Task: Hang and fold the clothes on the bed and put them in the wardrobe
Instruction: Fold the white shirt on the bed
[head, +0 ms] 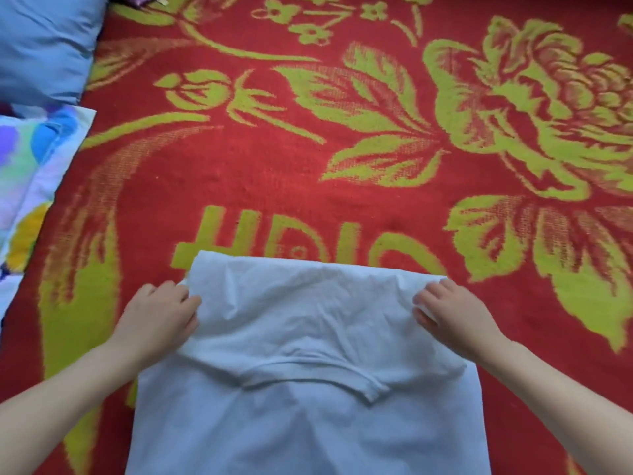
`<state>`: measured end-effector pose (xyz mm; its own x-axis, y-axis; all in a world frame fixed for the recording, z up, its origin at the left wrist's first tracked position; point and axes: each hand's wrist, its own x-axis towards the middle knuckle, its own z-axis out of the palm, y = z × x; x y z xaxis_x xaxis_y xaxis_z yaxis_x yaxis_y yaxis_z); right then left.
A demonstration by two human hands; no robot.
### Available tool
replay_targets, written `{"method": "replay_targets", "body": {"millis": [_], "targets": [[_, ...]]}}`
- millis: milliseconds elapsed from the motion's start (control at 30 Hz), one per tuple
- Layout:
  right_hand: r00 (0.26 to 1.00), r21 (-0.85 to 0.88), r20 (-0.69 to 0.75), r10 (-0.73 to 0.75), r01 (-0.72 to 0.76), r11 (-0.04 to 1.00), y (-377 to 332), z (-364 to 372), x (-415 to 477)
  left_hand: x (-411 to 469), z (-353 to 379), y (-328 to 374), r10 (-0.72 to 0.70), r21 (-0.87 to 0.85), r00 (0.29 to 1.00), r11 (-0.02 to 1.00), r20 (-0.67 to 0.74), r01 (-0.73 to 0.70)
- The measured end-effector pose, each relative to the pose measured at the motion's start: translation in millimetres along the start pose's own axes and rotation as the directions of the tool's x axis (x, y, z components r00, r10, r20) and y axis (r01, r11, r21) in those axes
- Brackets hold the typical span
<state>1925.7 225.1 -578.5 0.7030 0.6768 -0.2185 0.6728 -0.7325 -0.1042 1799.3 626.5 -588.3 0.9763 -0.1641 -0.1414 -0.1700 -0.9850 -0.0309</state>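
White shirt (pixel 308 423), folded edges in pinching grip of left hand (pixel 161 315), right hand (pixel 454 313)

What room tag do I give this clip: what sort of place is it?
Probably a bedroom: a red floral blanket, a blue pillow at its corner, a white T-shirt being folded on it.

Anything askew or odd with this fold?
Minor: on the white fabric T-shirt, the folded-over flap is skewed, far edge closer in at the right hand than the left hand, with creases. No damage visible.
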Motion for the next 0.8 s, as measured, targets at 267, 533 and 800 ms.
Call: {"method": "replay_targets", "body": {"millis": [267,533,800], "targets": [[0.851,-0.101,0.204,0.484,-0.474,0.875,14.8,16.9,26.4,80.7,3.4,0.8,-0.255,0.033,0.884,0.964,0.391,0.264],[0.800,0.543,0.256,0.543,-0.584,0.604,50.1,-3.3,19.9,79.4,-9.0,-55.9,-0.238,-0.366,0.932,0.870,0.274,0.330],[0.841,0.696,0.258,0.475,-0.503,0.512,34.8,-26.1,1.0,46.1,-38.1,-45.2,-0.110,-0.445,0.961,0.869,0.254,0.217]]}}
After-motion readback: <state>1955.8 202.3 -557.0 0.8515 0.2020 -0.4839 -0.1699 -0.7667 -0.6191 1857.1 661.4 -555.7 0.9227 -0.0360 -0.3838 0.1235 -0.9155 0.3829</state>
